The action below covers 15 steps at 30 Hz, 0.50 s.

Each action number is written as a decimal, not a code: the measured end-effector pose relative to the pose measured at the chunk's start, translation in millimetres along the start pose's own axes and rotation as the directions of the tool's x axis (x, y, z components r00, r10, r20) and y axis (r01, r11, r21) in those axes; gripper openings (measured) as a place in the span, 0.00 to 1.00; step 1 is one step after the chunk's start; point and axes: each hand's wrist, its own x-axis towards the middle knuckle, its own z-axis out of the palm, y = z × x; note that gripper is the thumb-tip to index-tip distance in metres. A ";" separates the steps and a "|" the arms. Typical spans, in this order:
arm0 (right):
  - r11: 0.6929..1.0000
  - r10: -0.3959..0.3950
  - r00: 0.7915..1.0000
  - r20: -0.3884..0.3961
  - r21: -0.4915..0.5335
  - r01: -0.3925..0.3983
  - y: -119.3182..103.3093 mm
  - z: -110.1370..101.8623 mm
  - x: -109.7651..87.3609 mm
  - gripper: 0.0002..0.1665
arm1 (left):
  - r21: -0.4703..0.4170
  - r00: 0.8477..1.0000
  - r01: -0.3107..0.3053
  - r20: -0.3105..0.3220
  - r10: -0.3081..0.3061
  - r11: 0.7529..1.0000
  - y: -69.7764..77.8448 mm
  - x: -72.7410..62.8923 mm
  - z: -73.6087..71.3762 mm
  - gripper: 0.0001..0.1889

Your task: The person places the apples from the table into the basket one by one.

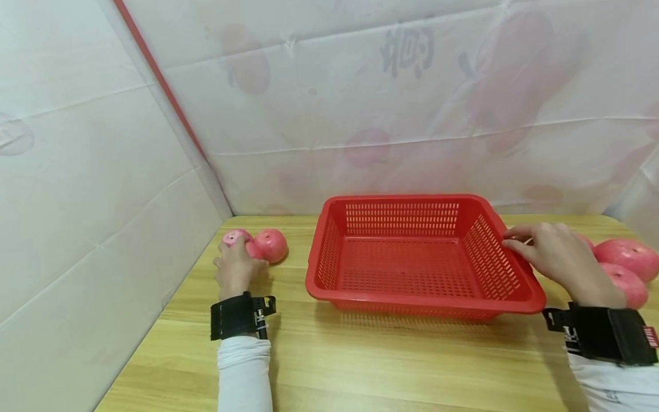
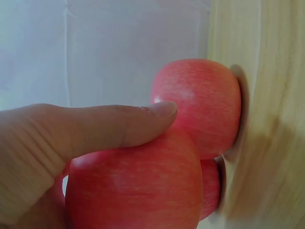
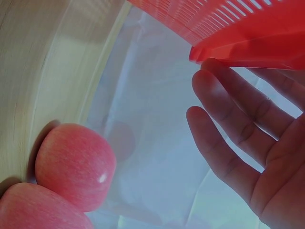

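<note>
At the left, my left hand (image 1: 237,272) grips a pinkish-red apple (image 2: 136,183), with its thumb laid along the fruit in the left wrist view. Two more apples lie against it there, one (image 2: 198,107) just past the thumb tip and another mostly hidden below. My right hand (image 1: 558,254) holds the right rim of a red plastic basket (image 1: 501,226), thumb over the edge. Seen from the right wrist, the other fingers (image 3: 233,114) extend outside the rim, some fingertips right at it. Inside, only the basket's slotted floor and walls show.
Several apples (image 1: 628,257) lie at the right, behind and beside my right wrist. The wooden table (image 1: 360,366) runs under everything. A pale fabric wall (image 1: 329,114) closes off the back, and another side wall (image 1: 92,229) stands at the left.
</note>
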 end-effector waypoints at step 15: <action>1.000 0.002 1.000 -0.001 -0.005 -0.002 -1.2 -0.2 -0.6 0.11 | -0.023 0.999 -0.041 -0.018 0.041 0.999 7.3 -5.0 -3.0 0.40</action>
